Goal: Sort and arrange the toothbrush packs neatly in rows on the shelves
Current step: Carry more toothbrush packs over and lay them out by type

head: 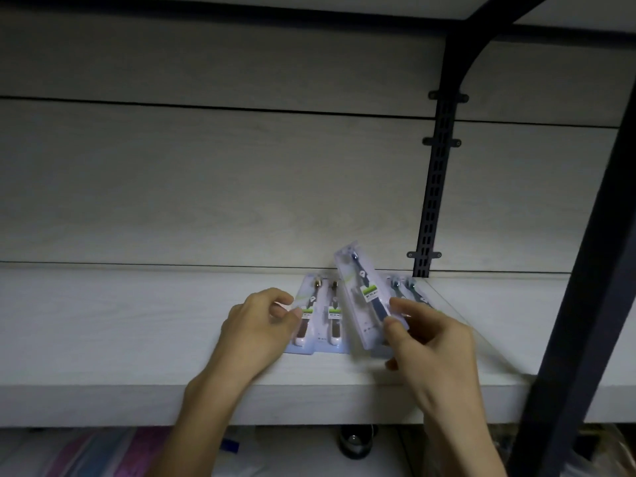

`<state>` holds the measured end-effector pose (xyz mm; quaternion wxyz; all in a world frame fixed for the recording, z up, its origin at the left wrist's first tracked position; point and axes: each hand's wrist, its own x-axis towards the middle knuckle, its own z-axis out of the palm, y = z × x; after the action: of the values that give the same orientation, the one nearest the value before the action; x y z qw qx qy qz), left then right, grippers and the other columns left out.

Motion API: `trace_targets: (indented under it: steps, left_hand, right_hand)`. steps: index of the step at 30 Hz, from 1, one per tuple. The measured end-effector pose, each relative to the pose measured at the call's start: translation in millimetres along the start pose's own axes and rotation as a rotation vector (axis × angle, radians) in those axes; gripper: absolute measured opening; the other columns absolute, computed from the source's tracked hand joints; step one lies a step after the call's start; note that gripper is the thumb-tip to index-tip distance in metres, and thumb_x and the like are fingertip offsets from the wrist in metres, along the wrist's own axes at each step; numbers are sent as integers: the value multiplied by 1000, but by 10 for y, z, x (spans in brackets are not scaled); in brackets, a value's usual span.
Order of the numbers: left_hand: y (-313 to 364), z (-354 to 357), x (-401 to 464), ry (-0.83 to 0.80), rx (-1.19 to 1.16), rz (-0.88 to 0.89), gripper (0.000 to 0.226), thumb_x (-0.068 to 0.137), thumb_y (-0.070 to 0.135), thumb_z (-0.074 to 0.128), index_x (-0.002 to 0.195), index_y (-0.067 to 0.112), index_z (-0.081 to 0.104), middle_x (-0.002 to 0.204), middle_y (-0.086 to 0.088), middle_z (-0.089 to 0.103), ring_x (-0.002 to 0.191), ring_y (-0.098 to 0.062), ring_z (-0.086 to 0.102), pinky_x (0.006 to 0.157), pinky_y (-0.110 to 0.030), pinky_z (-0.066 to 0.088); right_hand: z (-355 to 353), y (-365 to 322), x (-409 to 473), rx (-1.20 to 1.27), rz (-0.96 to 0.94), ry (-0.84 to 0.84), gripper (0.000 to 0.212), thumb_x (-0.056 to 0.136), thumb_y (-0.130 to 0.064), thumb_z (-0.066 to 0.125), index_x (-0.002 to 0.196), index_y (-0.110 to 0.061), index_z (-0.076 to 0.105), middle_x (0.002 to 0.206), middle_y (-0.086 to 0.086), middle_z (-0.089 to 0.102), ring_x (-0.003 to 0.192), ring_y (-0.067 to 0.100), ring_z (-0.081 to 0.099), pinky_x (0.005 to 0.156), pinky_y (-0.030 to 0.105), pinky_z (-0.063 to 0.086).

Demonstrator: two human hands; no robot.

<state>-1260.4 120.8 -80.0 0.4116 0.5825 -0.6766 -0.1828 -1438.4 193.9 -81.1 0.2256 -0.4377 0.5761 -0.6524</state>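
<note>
A blister pack with a dark blue toothbrush [364,297] is tilted up off the white shelf [137,321], pinched near its lower end by my right hand [430,342]. Left of it a pack with two brown-and-white toothbrushes [325,318] lies flat on the shelf. My left hand [258,325] rests at that pack's left edge, fingers curled, thumb and fingertips touching the edge. Behind my right hand a pack with teal toothbrushes [407,290] lies flat, partly hidden.
A black slotted upright [433,201] runs up the back wall at the right, and a dark slanted frame post [585,270] crosses the right side. Below the shelf edge are blurred pink and blue items [103,452] and a dark round object [356,442].
</note>
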Motion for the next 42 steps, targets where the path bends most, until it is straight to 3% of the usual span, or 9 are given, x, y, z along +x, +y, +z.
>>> trace_targets:
  steps: [2, 4, 12, 20, 23, 26, 28, 33, 42]
  left_hand:
    - [-69, -112, -4, 58, -3, 10, 17, 87, 36, 61, 102, 30, 63, 87, 13, 66, 91, -12, 60, 80, -24, 43]
    - [-155, -253, -1, 106, 3, 18, 16, 88, 35, 60, 103, 29, 63, 88, 13, 66, 92, -13, 60, 81, -26, 43]
    - [-649, -934, 99, 111, -14, 43, 16, 88, 34, 60, 103, 30, 63, 86, 18, 63, 95, -15, 59, 84, -30, 45]
    - [-1112, -1448, 229, 108, -20, 121, 15, 88, 33, 60, 103, 31, 62, 87, 19, 62, 93, -16, 59, 86, -32, 46]
    - [-1268, -1576, 279, 92, 4, 144, 16, 88, 33, 60, 103, 31, 61, 88, 17, 63, 93, -16, 58, 84, -31, 45]
    - [-1379, -1685, 319, 92, 32, 168, 18, 88, 34, 60, 105, 31, 60, 91, 14, 64, 93, -16, 58, 81, -29, 43]
    - [-1425, -1741, 345, 91, 65, 176, 20, 88, 36, 59, 108, 33, 60, 94, 13, 64, 94, -15, 57, 80, -28, 41]
    - [-1454, -1832, 329, 71, 128, 221, 24, 90, 39, 56, 114, 34, 56, 101, 15, 61, 98, -12, 53, 81, -26, 38]
    - [-1443, -1996, 104, 60, 277, 276, 31, 93, 41, 50, 123, 35, 51, 123, 18, 55, 111, -8, 50, 87, -24, 37]
  right_hand:
    - [73, -69, -44, 47, 15, -63, 22, 83, -3, 63, 97, -20, 69, 76, 13, 67, 52, 19, 55, 41, 18, 44]
    - [202, -117, -107, 61, 27, -124, 23, 84, -2, 62, 99, -19, 68, 83, 13, 67, 55, 21, 57, 39, 14, 42]
    - [1063, -240, -394, 21, 67, -187, 22, 86, -5, 60, 100, -21, 66, 71, 9, 70, 43, 12, 58, 45, 21, 44]
    - [1747, -312, -666, -82, 54, -150, 21, 86, -13, 61, 102, -26, 62, 74, 10, 71, 44, 12, 57, 48, 28, 51]
    - [1904, -322, -682, -134, 57, -132, 21, 85, -13, 61, 103, -23, 62, 74, 9, 71, 43, 11, 55, 43, 22, 45]
    - [2053, -306, -680, -258, 43, -157, 30, 83, -19, 62, 112, -19, 65, 79, 2, 72, 68, 15, 66, 66, 33, 56]
    - [2122, -303, -689, -349, 36, -153, 34, 82, -23, 62, 116, -21, 64, 86, -2, 71, 81, 16, 65, 76, 34, 55]
    - [2202, -325, -731, -562, -45, -131, 34, 86, -26, 57, 119, -23, 63, 97, -2, 67, 88, 16, 57, 70, 19, 35]
    - [2135, -396, -755, -764, -180, -120, 32, 90, -28, 57, 121, -24, 63, 121, 0, 63, 111, 19, 56, 89, 28, 42]
